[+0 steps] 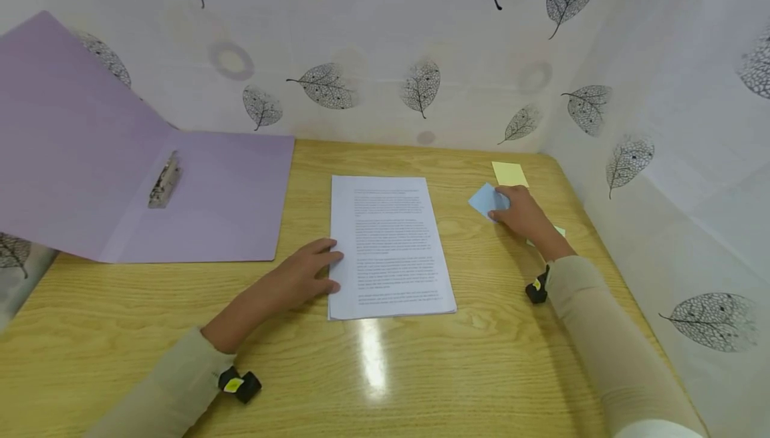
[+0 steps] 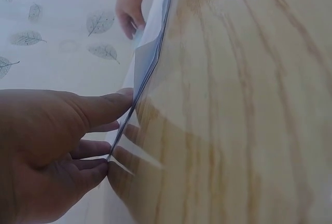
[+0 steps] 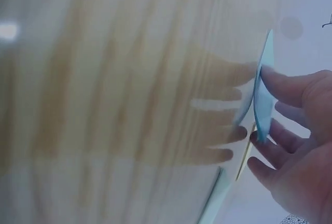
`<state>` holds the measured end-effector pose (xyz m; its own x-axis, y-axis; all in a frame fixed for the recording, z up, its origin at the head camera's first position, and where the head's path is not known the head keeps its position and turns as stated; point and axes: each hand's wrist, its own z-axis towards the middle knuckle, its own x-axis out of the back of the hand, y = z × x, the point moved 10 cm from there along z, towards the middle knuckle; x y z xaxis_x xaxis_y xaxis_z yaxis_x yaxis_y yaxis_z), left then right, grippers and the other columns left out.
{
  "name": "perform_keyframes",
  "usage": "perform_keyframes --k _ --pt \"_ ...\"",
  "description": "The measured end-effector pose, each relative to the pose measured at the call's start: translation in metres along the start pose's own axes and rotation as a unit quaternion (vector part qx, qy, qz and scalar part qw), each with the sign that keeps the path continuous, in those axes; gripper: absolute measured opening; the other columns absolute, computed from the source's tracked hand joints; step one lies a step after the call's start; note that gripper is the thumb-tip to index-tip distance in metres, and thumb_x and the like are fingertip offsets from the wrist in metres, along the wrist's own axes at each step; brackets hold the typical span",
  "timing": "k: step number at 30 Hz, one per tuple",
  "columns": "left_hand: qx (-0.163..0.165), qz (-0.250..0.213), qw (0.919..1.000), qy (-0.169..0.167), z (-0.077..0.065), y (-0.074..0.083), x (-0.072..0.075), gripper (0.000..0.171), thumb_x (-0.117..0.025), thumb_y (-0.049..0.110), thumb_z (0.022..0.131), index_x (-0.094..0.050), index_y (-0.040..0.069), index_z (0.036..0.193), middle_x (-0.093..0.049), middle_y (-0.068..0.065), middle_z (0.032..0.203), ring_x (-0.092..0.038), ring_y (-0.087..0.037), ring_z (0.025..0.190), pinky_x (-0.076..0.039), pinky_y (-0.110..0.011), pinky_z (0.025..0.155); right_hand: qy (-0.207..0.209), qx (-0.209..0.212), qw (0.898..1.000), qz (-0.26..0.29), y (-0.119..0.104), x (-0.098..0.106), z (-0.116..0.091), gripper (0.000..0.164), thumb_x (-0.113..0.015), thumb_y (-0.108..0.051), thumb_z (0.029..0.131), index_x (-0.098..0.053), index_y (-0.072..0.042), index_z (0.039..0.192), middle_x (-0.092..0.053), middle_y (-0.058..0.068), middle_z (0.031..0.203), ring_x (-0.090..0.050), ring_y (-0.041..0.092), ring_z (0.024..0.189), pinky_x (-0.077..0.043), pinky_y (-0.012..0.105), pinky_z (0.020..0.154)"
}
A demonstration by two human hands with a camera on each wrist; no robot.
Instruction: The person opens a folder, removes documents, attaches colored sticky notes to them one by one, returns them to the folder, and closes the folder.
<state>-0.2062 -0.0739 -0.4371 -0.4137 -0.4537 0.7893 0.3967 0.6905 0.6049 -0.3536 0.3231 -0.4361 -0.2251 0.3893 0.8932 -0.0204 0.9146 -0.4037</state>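
Note:
A stack of printed paper sheets lies on the wooden table. My left hand rests at its left edge, fingers spread; in the left wrist view the thumb and fingertips touch the edge of the sheets, one of which lifts a little at a corner. To the right of the stack, my right hand holds a blue sticky note between thumb and fingers. The right wrist view shows this note bowed slightly and tilted off the table, with the fingertips at its edges.
A purple folder stands open at the left, its metal clip showing. A yellow sticky note lies behind my right hand, and a pale green note is partly hidden under the wrist. Leaf-print curtain borders the table.

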Motion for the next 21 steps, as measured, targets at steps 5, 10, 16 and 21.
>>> perform_keyframes --k 5,10,16,21 --pt "-0.009 0.013 0.9998 0.011 0.000 0.003 0.003 0.061 -0.072 0.023 0.094 -0.050 -0.004 0.145 -0.036 -0.027 0.156 -0.035 -0.044 0.145 -0.037 -0.056 0.115 0.058 0.016 0.997 0.050 -0.003 0.009 -0.002 0.048 -0.057 -0.009 0.102 -0.046 0.002 0.147 -0.042 0.031 0.140 -0.046 0.047 0.126 -0.044 0.059 0.102" --pt "0.000 0.029 0.9995 0.012 0.006 0.003 0.008 0.060 -0.072 0.023 0.095 -0.050 0.001 0.146 -0.038 -0.025 0.157 -0.037 -0.042 0.145 -0.037 -0.055 0.115 0.096 0.029 0.986 0.133 -0.020 0.021 -0.013 0.040 -0.057 -0.011 0.103 -0.055 -0.004 0.143 -0.052 0.023 0.137 -0.052 0.039 0.125 -0.049 0.049 0.095" --pt "0.024 -0.040 0.9979 0.044 0.027 0.010 0.029 0.057 -0.064 0.030 0.101 -0.045 0.015 0.152 -0.040 -0.009 0.159 -0.040 -0.034 0.145 -0.038 -0.052 0.116 0.079 0.047 0.952 0.293 -0.064 0.020 -0.030 0.042 -0.063 -0.019 0.101 -0.058 -0.010 0.141 -0.057 0.010 0.136 -0.054 0.019 0.121 -0.052 0.030 0.097" --pt "0.015 -0.196 0.9776 0.076 0.051 0.026 0.040 0.062 -0.058 0.036 0.103 -0.032 0.029 0.158 -0.044 -0.003 0.157 -0.051 -0.029 0.136 -0.047 -0.048 0.109 0.085 0.085 0.906 0.407 -0.121 0.010 -0.046 0.039 -0.069 -0.014 0.097 -0.063 -0.006 0.134 -0.062 0.000 0.116 -0.057 0.013 0.104 -0.054 0.018 0.085"
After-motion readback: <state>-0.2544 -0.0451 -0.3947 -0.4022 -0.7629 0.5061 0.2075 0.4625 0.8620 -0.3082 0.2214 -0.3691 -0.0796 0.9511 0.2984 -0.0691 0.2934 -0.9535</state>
